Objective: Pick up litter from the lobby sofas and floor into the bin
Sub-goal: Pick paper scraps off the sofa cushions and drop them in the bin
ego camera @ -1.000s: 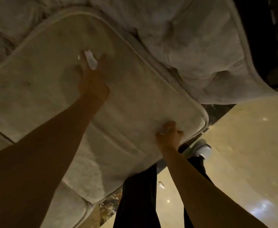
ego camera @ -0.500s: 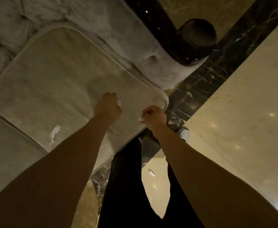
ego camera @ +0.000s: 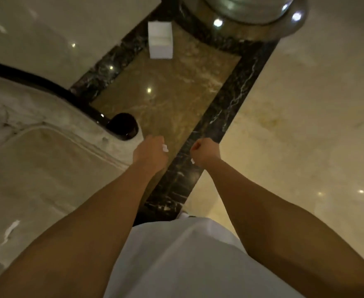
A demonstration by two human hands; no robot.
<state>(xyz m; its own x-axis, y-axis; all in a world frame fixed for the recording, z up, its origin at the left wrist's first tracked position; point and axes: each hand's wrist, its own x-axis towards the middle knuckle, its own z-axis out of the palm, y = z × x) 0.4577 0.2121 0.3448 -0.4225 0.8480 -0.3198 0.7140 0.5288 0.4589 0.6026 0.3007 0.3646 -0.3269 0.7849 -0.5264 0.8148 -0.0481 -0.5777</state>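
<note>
Both hands are held out over the marble floor (ego camera: 295, 117) just past the front corner of the sofa (ego camera: 47, 168). The left hand (ego camera: 150, 154) is curled into a fist around a white scrap of paper (ego camera: 165, 147), whose tip pokes out beside the knuckles. The right hand (ego camera: 204, 152), a little farther from the sofa, is also clenched, with a smaller white bit (ego camera: 192, 161) showing at its lower edge. Another torn white scrap (ego camera: 10, 231) lies on the sofa's seat cushion, well back from the hands. Away from the sofa, beyond the hands, a white box-shaped bin (ego camera: 160, 40) stands on the brown marble panel, near a round shiny base (ego camera: 245, 16).
</note>
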